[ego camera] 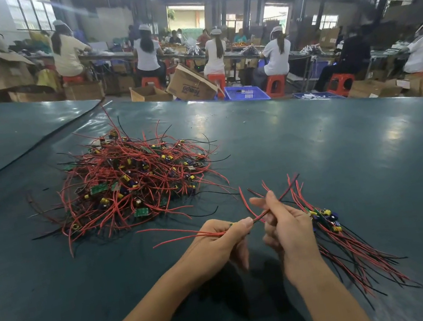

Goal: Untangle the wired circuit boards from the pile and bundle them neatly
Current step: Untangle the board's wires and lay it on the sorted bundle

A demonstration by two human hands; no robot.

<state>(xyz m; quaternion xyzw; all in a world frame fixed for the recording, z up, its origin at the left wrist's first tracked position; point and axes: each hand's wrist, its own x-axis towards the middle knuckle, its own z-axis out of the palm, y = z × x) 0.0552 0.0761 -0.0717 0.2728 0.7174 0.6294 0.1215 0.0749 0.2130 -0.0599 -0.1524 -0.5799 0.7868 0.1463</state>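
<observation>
A tangled pile (134,179) of small green circuit boards with red and black wires lies on the dark green table (314,142), ahead and to the left. My left hand (224,238) pinches one wired board by its red wires, whose ends trail off to the left. My right hand (283,224) holds the same wires between its fingers just to the right. Beside my right hand lies a sorted bundle (340,239) of boards, their wires fanning toward the lower right. Whether my right hand also holds that bundle is hidden.
A seam in the table cover (32,146) runs diagonally at the far left. Beyond the table's far edge stand a blue crate (246,93), cardboard boxes (188,85) and red stools (276,85), with seated people working at benches.
</observation>
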